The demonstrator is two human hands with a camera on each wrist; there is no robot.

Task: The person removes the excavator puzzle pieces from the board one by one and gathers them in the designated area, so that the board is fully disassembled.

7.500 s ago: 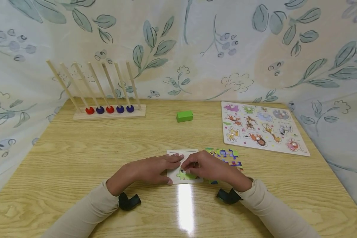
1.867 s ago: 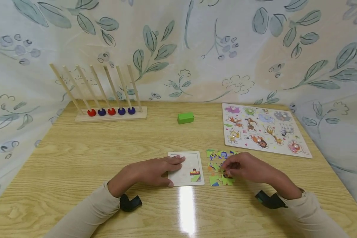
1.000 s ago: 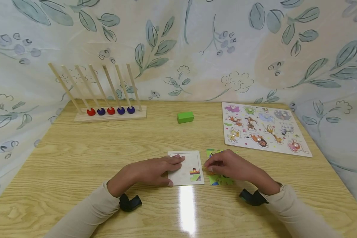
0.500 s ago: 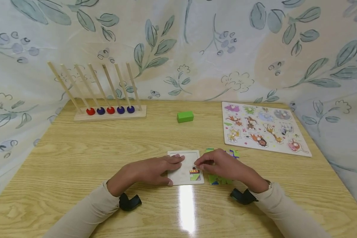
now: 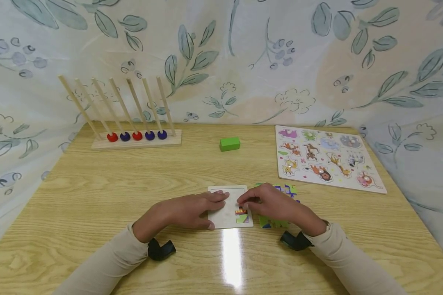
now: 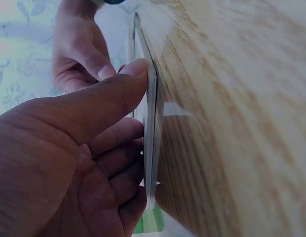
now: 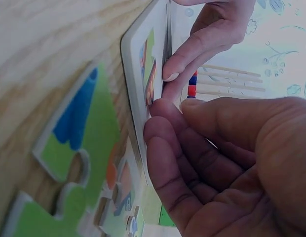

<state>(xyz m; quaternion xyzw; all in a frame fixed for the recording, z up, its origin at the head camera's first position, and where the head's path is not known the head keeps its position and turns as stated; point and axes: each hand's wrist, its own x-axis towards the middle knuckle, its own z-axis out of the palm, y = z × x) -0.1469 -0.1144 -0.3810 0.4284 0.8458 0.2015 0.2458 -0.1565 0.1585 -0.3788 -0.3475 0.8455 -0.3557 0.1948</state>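
Observation:
A small white puzzle board (image 5: 221, 219) lies on the table, with coloured jigsaw pieces (image 5: 241, 217) in its lower right corner. My left hand (image 5: 193, 209) rests on the board's left side, fingers extended. In the left wrist view its thumb (image 6: 131, 74) touches the board edge. My right hand (image 5: 275, 203) is over the board's right edge, thumb and fingertips pinched just above the placed pieces. The puzzle piece in that pinch is mostly hidden by the fingers. Loose jigsaw pieces (image 7: 89, 123) lie right of the board, partly covered by the right hand.
A wooden peg stand (image 5: 136, 142) with red and blue beads stands at the back left. A green block (image 5: 229, 144) sits at the back middle. An animal puzzle board (image 5: 328, 159) lies at the back right. A patterned cloth (image 5: 221, 61) hangs behind the table.
Pieces on the board have shifted into its lower right corner since the oldest frame. My right hand reached to the loose pieces, then came back left over the board. The left hand stays put.

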